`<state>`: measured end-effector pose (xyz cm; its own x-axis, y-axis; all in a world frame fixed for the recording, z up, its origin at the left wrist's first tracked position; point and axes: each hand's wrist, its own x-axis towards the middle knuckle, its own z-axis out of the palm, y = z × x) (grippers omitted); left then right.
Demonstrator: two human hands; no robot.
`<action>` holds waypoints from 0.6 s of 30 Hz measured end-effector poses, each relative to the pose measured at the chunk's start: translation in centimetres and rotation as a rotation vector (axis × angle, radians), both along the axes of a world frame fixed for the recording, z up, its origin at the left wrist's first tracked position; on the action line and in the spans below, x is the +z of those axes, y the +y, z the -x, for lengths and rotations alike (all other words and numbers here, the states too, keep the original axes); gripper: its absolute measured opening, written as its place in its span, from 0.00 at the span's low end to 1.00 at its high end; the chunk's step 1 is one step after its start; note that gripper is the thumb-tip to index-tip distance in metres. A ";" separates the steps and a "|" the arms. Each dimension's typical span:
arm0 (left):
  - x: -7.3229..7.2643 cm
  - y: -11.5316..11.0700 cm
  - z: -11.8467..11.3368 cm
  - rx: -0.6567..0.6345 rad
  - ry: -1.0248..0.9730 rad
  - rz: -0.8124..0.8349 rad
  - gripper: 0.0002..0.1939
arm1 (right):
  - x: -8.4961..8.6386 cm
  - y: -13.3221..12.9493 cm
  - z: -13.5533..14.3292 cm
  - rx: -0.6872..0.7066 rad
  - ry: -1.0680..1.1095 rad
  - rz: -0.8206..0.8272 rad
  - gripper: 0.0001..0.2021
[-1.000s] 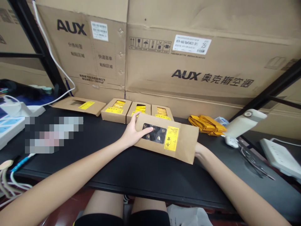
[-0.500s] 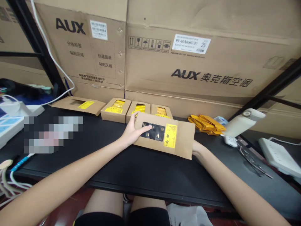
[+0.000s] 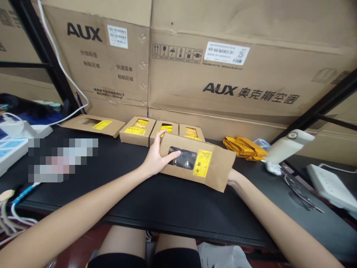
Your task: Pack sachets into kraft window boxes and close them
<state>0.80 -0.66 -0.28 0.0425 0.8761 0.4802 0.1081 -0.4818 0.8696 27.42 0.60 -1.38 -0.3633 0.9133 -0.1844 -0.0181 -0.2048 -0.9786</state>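
A brown cardboard package (image 3: 217,163) with a dark window and a yellow label is held above the black table, tilted down to the right. My left hand (image 3: 156,158) grips its left end, thumb across the window and fingers at the upper edge. Small gold items on black show through the window. At the package's right end is my right hand (image 3: 233,178); its fingers are hidden behind or inside the cardboard. Behind the package stand three brown boxes with yellow contents, among them the left box (image 3: 135,139). A flat brown package (image 3: 80,124) lies left of them.
Orange-yellow packets (image 3: 244,149) lie at the back right, near a pale bottle (image 3: 290,147), a white case (image 3: 273,168) and glasses (image 3: 298,190). White power strips (image 3: 331,186) (image 3: 11,152) lie at both sides. Large cartons (image 3: 178,82) stand behind the table (image 3: 167,208).
The right end of the held package has bent and flared outward, shifting slightly right and down. My left hand still grips the left end.
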 end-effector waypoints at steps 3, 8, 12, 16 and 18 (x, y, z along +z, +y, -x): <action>-0.1 0.1 -0.1 -0.012 -0.028 0.021 0.39 | 0.3 0.0 0.4 -0.033 0.015 0.023 0.17; -0.2 0.6 -0.3 -0.027 -0.102 0.106 0.39 | 0.5 1.2 0.5 -0.240 -0.090 -0.182 0.16; -0.2 0.8 -0.2 -0.001 -0.147 0.171 0.39 | 0.7 2.9 -0.7 -0.300 -0.258 -0.537 0.15; -0.1 0.9 0.0 0.014 -0.158 0.199 0.39 | 0.6 4.2 -2.7 -0.592 -0.368 -0.690 0.16; 0.0 0.9 0.0 0.012 -0.161 0.205 0.40 | 0.5 4.6 -3.6 -0.681 -0.530 -0.785 0.15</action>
